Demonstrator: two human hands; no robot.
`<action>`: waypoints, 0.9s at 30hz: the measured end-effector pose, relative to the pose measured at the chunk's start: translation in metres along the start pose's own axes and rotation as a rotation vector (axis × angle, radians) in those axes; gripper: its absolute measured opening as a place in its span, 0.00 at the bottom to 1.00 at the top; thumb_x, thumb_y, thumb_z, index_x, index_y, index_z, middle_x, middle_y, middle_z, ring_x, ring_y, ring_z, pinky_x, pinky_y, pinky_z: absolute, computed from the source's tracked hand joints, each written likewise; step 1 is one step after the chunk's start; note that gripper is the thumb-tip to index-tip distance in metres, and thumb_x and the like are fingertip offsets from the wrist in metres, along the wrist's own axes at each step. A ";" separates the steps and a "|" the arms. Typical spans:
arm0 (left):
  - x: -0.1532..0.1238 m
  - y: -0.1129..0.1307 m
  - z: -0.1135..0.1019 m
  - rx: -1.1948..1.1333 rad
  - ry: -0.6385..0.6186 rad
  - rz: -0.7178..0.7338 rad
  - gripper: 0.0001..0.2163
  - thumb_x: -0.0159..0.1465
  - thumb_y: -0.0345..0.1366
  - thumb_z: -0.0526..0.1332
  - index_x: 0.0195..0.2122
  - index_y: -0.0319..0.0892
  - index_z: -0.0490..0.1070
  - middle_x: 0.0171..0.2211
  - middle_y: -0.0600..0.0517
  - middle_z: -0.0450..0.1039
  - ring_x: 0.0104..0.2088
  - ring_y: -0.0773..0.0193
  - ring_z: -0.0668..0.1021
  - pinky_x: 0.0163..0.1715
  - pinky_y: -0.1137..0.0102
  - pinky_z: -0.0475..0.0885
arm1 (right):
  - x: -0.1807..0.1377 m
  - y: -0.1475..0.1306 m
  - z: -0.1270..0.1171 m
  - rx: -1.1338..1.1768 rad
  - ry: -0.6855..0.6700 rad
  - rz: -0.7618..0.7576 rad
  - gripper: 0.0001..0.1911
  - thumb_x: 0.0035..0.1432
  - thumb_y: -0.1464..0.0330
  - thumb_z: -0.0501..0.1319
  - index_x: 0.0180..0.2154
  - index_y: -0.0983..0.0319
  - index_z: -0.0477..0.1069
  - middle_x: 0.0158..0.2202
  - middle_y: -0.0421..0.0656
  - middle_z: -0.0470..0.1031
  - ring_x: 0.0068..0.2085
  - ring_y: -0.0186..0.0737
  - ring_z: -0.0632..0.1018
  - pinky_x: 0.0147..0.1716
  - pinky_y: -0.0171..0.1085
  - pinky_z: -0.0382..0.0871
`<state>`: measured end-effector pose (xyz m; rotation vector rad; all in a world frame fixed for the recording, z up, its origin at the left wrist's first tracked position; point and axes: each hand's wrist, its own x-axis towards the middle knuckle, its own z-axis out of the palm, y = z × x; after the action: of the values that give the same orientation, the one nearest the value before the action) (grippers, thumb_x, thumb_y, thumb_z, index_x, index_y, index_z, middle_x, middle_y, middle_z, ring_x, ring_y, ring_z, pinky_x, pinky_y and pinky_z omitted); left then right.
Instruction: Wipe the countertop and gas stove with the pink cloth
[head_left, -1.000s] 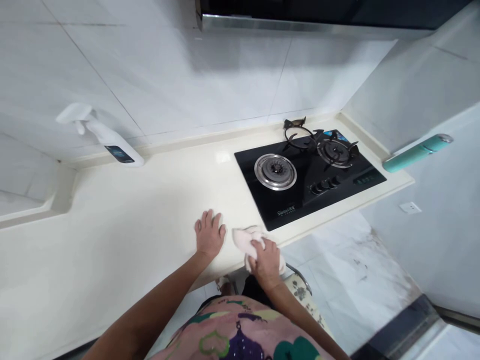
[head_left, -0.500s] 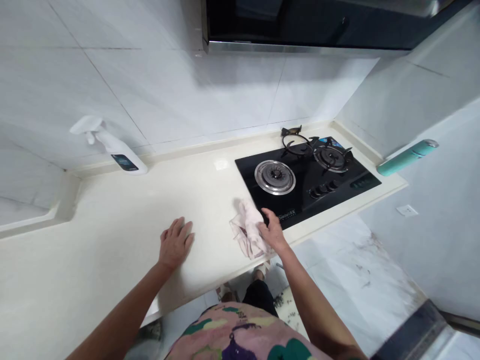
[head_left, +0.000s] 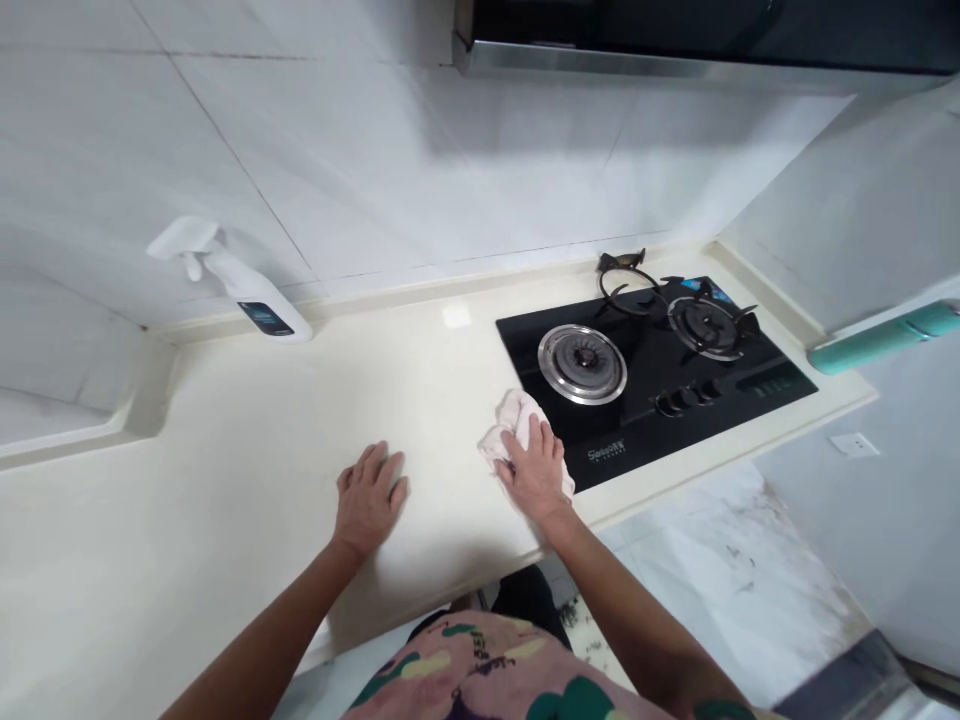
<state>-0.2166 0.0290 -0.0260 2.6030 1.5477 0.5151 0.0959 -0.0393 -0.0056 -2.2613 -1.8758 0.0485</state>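
My right hand (head_left: 534, 472) presses a pale pink cloth (head_left: 510, 420) flat onto the cream countertop (head_left: 247, 440), right at the near left corner of the black gas hob (head_left: 652, 375). Its fingers lie spread over the cloth. My left hand (head_left: 369, 495) rests palm down on the bare counter a little to the left, fingers stretched out and holding nothing. The hob has a round steel burner (head_left: 582, 362) at its left and a second burner with a black pan support (head_left: 709, 322) at its right.
A white spray bottle (head_left: 236, 285) leans against the tiled wall at the back left. A loose pan support (head_left: 626, 275) lies behind the hob. A teal cylinder (head_left: 881, 338) sticks out at the right. The range hood (head_left: 675, 50) hangs above; a sink recess (head_left: 67, 425) lies far left.
My right hand has carried the cloth from the counter's front edge up to the hob's corner and now lies flat on it. My left hand has shifted left along the counter.
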 end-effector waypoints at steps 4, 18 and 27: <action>-0.003 0.001 0.000 0.016 -0.014 -0.001 0.18 0.72 0.41 0.57 0.60 0.44 0.75 0.67 0.37 0.70 0.68 0.43 0.70 0.60 0.49 0.64 | 0.061 0.002 0.016 -0.032 0.065 -0.035 0.27 0.68 0.57 0.61 0.65 0.55 0.71 0.75 0.59 0.52 0.70 0.73 0.57 0.63 0.65 0.53; -0.014 0.004 -0.001 0.044 0.044 0.017 0.17 0.72 0.39 0.57 0.59 0.44 0.74 0.67 0.39 0.70 0.70 0.47 0.68 0.61 0.52 0.64 | 0.291 -0.032 0.055 0.020 0.127 -0.085 0.25 0.69 0.59 0.57 0.62 0.61 0.74 0.74 0.59 0.55 0.68 0.65 0.60 0.63 0.57 0.52; -0.017 0.000 0.001 0.057 0.063 0.012 0.21 0.74 0.36 0.56 0.66 0.41 0.66 0.70 0.37 0.65 0.72 0.48 0.64 0.62 0.53 0.64 | 0.245 -0.096 0.048 0.066 -0.087 -0.424 0.24 0.67 0.58 0.62 0.61 0.54 0.74 0.76 0.50 0.56 0.72 0.60 0.58 0.65 0.55 0.52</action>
<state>-0.2233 0.0146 -0.0310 2.6643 1.5890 0.5676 0.0428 0.2232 -0.0105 -1.8027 -2.3196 0.1438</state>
